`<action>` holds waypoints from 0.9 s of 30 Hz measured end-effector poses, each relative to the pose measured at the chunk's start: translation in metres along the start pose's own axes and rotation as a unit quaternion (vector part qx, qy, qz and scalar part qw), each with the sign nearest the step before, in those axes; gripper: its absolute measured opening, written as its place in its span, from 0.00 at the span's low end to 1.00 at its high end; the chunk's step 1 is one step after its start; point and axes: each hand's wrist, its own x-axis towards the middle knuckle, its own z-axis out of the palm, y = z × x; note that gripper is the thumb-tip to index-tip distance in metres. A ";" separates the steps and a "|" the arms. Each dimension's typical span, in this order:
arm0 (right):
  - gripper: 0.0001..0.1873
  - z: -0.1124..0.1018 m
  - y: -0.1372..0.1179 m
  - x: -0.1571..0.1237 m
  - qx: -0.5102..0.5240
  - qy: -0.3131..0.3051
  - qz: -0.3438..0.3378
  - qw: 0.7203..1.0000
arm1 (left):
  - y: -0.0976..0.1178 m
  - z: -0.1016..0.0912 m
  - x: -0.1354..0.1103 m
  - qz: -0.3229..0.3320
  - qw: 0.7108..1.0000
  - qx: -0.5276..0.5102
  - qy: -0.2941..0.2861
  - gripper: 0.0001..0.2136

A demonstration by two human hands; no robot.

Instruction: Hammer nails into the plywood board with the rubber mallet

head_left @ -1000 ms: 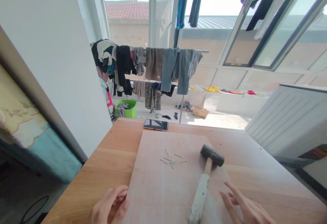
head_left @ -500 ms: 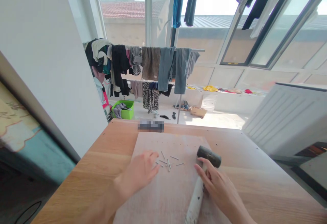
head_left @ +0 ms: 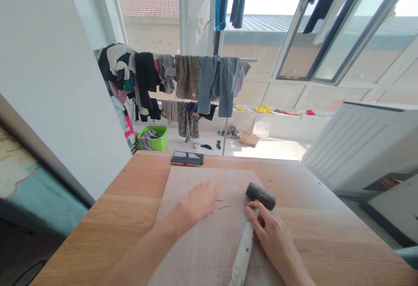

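A pale wooden board (head_left: 196, 251) lies on the table, with several small nails (head_left: 224, 207) loose near its middle. My left hand (head_left: 199, 200) is over these nails and covers most of them; its fingers point away, blurred and partly hidden, so I cannot see whether they hold a nail. On the right side of the board, a mallet (head_left: 261, 196) with a dark cylindrical head and a worn white handle lies at a slant. My right hand (head_left: 269, 229) grips its handle just below the head, thumb and fingers closed around it.
The wooden table (head_left: 320, 242) extends around the board. Near its far edge lies a phone (head_left: 187, 158). Beyond stand a drying rack with clothes (head_left: 209, 81) and a green basket (head_left: 160, 140). A white wall panel (head_left: 58, 72) rises at the left.
My left hand has moved right and forward, from beside the nails to over them. My right hand stays at the mallet, its fingers closer around the handle. The view has shifted slightly.
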 end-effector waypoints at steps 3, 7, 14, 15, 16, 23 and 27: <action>0.20 0.002 0.005 0.002 0.021 0.004 -0.001 1.000 | 0.003 -0.006 0.005 0.019 1.000 0.009 -0.012 0.15; 0.19 0.001 0.007 0.003 0.044 0.025 0.014 0.999 | -0.002 -0.011 0.013 0.023 0.999 -0.003 -0.024 0.10; 0.28 -0.015 0.000 0.004 0.233 0.023 0.120 0.965 | -0.030 0.008 0.022 0.068 0.962 -0.257 0.064 0.10; 0.29 -0.016 -0.001 0.005 0.271 0.018 0.130 0.954 | -0.036 0.012 0.020 0.069 0.952 -0.285 0.086 0.09; 0.31 -0.016 -0.001 0.005 0.301 0.015 0.138 0.943 | -0.041 0.014 0.017 0.063 0.944 -0.306 0.105 0.07; 0.40 -0.007 0.008 0.007 0.384 0.023 0.135 0.913 | -0.042 0.030 -0.046 0.033 0.940 -0.290 0.178 0.10; 0.41 -0.004 0.009 0.008 0.399 0.037 0.134 0.906 | -0.019 0.053 -0.071 0.051 0.961 -0.224 0.153 0.13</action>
